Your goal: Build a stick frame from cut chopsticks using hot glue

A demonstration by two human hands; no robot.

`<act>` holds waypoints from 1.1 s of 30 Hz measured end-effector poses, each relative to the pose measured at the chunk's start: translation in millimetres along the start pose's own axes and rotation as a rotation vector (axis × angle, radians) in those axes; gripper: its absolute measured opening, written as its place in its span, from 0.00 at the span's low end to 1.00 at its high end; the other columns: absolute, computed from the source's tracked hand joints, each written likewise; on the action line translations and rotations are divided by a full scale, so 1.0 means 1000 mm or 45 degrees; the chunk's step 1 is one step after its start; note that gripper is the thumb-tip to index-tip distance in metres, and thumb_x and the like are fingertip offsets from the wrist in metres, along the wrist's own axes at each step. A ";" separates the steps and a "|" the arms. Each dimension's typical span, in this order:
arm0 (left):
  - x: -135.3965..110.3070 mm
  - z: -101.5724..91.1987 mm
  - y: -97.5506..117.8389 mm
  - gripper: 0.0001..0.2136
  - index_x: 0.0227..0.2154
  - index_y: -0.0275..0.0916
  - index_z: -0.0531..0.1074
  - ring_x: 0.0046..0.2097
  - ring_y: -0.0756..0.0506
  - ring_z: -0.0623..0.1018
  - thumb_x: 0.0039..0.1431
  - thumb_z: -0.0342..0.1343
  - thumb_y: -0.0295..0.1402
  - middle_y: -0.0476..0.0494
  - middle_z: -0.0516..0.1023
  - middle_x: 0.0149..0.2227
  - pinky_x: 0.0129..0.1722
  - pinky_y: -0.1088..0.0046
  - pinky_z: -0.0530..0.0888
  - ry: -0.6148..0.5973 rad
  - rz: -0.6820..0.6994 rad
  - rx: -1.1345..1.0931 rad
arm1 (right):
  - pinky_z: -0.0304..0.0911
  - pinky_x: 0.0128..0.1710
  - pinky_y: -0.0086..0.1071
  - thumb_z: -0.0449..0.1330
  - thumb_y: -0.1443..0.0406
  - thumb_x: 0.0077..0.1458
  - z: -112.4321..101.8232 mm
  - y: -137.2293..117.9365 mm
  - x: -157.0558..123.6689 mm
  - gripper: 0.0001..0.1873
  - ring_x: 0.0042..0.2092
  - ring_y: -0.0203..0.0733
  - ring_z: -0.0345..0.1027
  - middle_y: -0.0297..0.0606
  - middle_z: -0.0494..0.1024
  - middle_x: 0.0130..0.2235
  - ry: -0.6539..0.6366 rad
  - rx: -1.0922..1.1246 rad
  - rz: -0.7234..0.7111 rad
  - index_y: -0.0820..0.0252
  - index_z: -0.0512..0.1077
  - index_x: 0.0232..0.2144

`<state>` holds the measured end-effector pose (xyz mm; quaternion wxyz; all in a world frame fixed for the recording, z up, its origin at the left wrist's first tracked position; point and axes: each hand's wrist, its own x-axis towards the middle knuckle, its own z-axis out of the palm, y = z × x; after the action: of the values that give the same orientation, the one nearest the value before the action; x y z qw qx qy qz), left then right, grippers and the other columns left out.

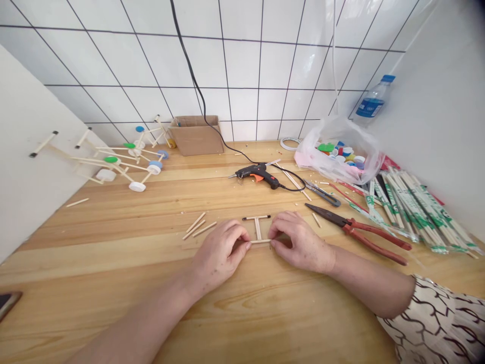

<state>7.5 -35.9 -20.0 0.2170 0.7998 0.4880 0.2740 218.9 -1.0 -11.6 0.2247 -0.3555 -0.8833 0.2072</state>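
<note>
A white tiled wall [242,65] backed the wooden bench [242,313]. A bag of bottle caps [337,151], pliers [359,232] and a glue gun [257,174] lay behind. The left hand [222,250] and right hand [299,242] were closed fingertip to thumb, each pinching one end of the stick frame [257,228], which lay flat mid-bench.

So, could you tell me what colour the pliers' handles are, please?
Red. The head view shows the pliers clearly, lying on the table.

The stick frame [257,228] lies on the bench [113,242]. The glue gun [257,175] is behind it. The pliers [359,230] are to its right and loose sticks [199,226] to its left.
</note>
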 end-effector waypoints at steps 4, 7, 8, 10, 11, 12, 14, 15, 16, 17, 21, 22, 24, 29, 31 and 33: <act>0.001 0.000 0.001 0.04 0.28 0.39 0.66 0.36 0.45 0.71 0.58 0.49 0.27 0.47 0.71 0.31 0.36 0.68 0.67 0.002 -0.003 0.009 | 0.55 0.39 0.36 0.56 0.74 0.46 -0.001 0.000 0.000 0.06 0.37 0.42 0.64 0.36 0.71 0.31 -0.005 0.001 -0.005 0.60 0.67 0.27; 0.001 0.000 0.001 0.05 0.28 0.40 0.66 0.35 0.46 0.71 0.58 0.49 0.27 0.47 0.71 0.31 0.36 0.69 0.68 0.009 0.002 0.011 | 0.55 0.39 0.36 0.56 0.74 0.46 -0.001 0.000 0.000 0.06 0.37 0.42 0.64 0.37 0.71 0.32 -0.013 -0.002 0.001 0.60 0.67 0.27; 0.001 0.000 0.001 0.05 0.28 0.40 0.66 0.35 0.46 0.71 0.58 0.48 0.27 0.47 0.71 0.32 0.36 0.69 0.68 0.010 0.006 0.013 | 0.55 0.39 0.36 0.56 0.74 0.46 -0.001 0.000 0.000 0.06 0.37 0.42 0.64 0.37 0.71 0.32 -0.015 -0.005 0.004 0.60 0.67 0.27; 0.000 -0.001 0.001 0.05 0.28 0.40 0.66 0.35 0.46 0.71 0.58 0.48 0.27 0.47 0.71 0.32 0.36 0.69 0.68 0.008 0.014 0.019 | 0.55 0.39 0.36 0.56 0.74 0.46 -0.001 -0.001 0.000 0.06 0.37 0.42 0.64 0.37 0.71 0.32 -0.020 -0.010 0.007 0.60 0.67 0.27; 0.000 -0.001 0.001 0.05 0.28 0.40 0.66 0.35 0.46 0.71 0.58 0.48 0.27 0.47 0.71 0.31 0.36 0.69 0.68 0.007 0.018 0.021 | 0.55 0.39 0.36 0.56 0.74 0.46 -0.001 -0.001 0.000 0.06 0.37 0.42 0.63 0.37 0.71 0.31 -0.021 -0.011 0.006 0.60 0.67 0.27; 0.000 -0.001 0.001 0.05 0.28 0.40 0.66 0.35 0.46 0.71 0.58 0.48 0.26 0.47 0.71 0.31 0.35 0.69 0.68 0.006 0.022 0.024 | 0.55 0.39 0.36 0.56 0.74 0.46 -0.001 -0.001 0.000 0.06 0.37 0.42 0.63 0.37 0.71 0.31 -0.021 -0.011 0.004 0.59 0.67 0.27; 0.000 -0.001 0.001 0.05 0.28 0.40 0.66 0.35 0.46 0.71 0.58 0.48 0.26 0.47 0.71 0.31 0.35 0.69 0.68 0.007 0.024 0.032 | 0.55 0.39 0.36 0.56 0.75 0.46 -0.001 -0.001 0.000 0.07 0.37 0.42 0.63 0.36 0.71 0.31 -0.023 -0.009 -0.001 0.59 0.67 0.27; 0.000 -0.001 0.001 0.05 0.28 0.40 0.66 0.35 0.46 0.71 0.58 0.48 0.26 0.47 0.71 0.31 0.35 0.69 0.68 0.009 0.023 0.036 | 0.55 0.39 0.36 0.56 0.75 0.46 -0.001 -0.001 0.000 0.07 0.37 0.42 0.63 0.36 0.71 0.31 -0.022 -0.008 -0.002 0.59 0.67 0.27; 0.000 -0.001 0.001 0.05 0.28 0.40 0.66 0.35 0.46 0.71 0.58 0.49 0.26 0.47 0.71 0.31 0.35 0.69 0.68 0.010 0.021 0.037 | 0.55 0.39 0.36 0.56 0.75 0.46 -0.001 -0.001 0.000 0.07 0.37 0.42 0.63 0.36 0.71 0.32 -0.022 -0.007 -0.001 0.59 0.67 0.27; 0.001 -0.001 0.001 0.05 0.28 0.40 0.66 0.35 0.46 0.71 0.58 0.49 0.25 0.47 0.71 0.31 0.35 0.69 0.68 0.011 0.019 0.037 | 0.55 0.39 0.36 0.56 0.75 0.47 -0.001 -0.001 0.000 0.07 0.37 0.42 0.63 0.36 0.71 0.32 -0.020 -0.008 0.003 0.60 0.67 0.27; 0.001 -0.001 0.002 0.06 0.27 0.40 0.66 0.35 0.46 0.71 0.57 0.49 0.25 0.47 0.71 0.31 0.35 0.70 0.67 0.012 0.011 0.034 | 0.55 0.39 0.36 0.56 0.75 0.46 -0.001 -0.002 0.000 0.06 0.37 0.42 0.64 0.37 0.71 0.31 -0.019 -0.009 0.015 0.60 0.67 0.27; 0.001 -0.001 0.002 0.06 0.27 0.40 0.66 0.35 0.46 0.71 0.57 0.49 0.25 0.47 0.71 0.31 0.35 0.70 0.67 0.012 0.010 0.035 | 0.55 0.39 0.36 0.56 0.75 0.46 -0.001 -0.002 0.000 0.06 0.37 0.42 0.64 0.37 0.71 0.31 -0.017 -0.009 0.014 0.60 0.67 0.27; 0.001 -0.001 0.002 0.05 0.27 0.40 0.66 0.35 0.46 0.71 0.57 0.49 0.25 0.47 0.71 0.31 0.35 0.70 0.67 0.011 0.009 0.039 | 0.55 0.39 0.37 0.56 0.75 0.46 -0.001 -0.001 0.000 0.06 0.37 0.42 0.64 0.37 0.71 0.31 -0.013 -0.006 0.011 0.61 0.67 0.27; 0.001 -0.002 0.002 0.06 0.27 0.40 0.66 0.35 0.46 0.71 0.58 0.49 0.25 0.47 0.71 0.31 0.35 0.69 0.68 0.012 0.016 0.042 | 0.55 0.39 0.37 0.56 0.75 0.47 0.000 -0.001 0.000 0.06 0.37 0.42 0.63 0.37 0.71 0.32 -0.008 -0.004 0.002 0.60 0.67 0.27; 0.001 -0.001 0.002 0.05 0.27 0.40 0.66 0.35 0.46 0.71 0.58 0.49 0.26 0.47 0.72 0.31 0.35 0.69 0.68 0.008 0.014 0.041 | 0.55 0.39 0.36 0.56 0.75 0.47 -0.001 -0.001 0.000 0.06 0.37 0.42 0.63 0.37 0.71 0.31 -0.009 -0.006 0.003 0.60 0.67 0.27; 0.001 -0.001 0.002 0.06 0.27 0.40 0.66 0.35 0.46 0.71 0.58 0.49 0.26 0.47 0.72 0.31 0.35 0.69 0.68 0.008 0.011 0.041 | 0.55 0.39 0.36 0.56 0.75 0.47 -0.001 -0.001 0.000 0.06 0.37 0.42 0.64 0.37 0.71 0.31 -0.006 -0.007 0.004 0.60 0.67 0.27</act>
<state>8.4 -35.3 -17.6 0.2013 0.8046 0.4894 0.2695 218.6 -1.6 -10.5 0.2211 -0.3569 -0.8840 0.2058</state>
